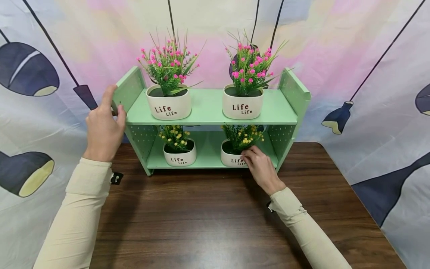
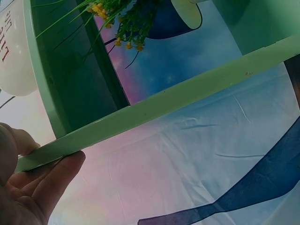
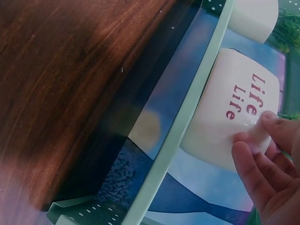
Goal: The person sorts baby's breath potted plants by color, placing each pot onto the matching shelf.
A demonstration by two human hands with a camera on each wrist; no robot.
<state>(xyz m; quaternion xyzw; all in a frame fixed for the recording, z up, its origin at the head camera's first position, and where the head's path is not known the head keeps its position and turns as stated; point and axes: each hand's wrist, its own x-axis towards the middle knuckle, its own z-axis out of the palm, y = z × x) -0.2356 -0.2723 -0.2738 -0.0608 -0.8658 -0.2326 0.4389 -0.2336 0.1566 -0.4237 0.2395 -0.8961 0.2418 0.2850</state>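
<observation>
A green two-tier shelf (image 1: 206,108) stands on the table. My left hand (image 1: 105,130) grips its left side panel (image 2: 154,105), thumb on one face and fingers on the other. On the lower tier, at the right, sits a white "Life" flowerpot (image 3: 218,110) with yellow flowers (image 1: 246,135). My right hand (image 1: 262,168) holds this pot at its right end, thumb and fingers against the wall near the rim. Another white pot (image 1: 179,158) with yellow flowers stands to the left on the same tier.
Two larger white pots with pink flowers, a left one (image 1: 169,106) and a right one (image 1: 242,106), stand on the upper tier. Below the shelf lies the dark wooden table (image 1: 208,216). A printed curtain (image 1: 208,22) hangs close behind and at both sides.
</observation>
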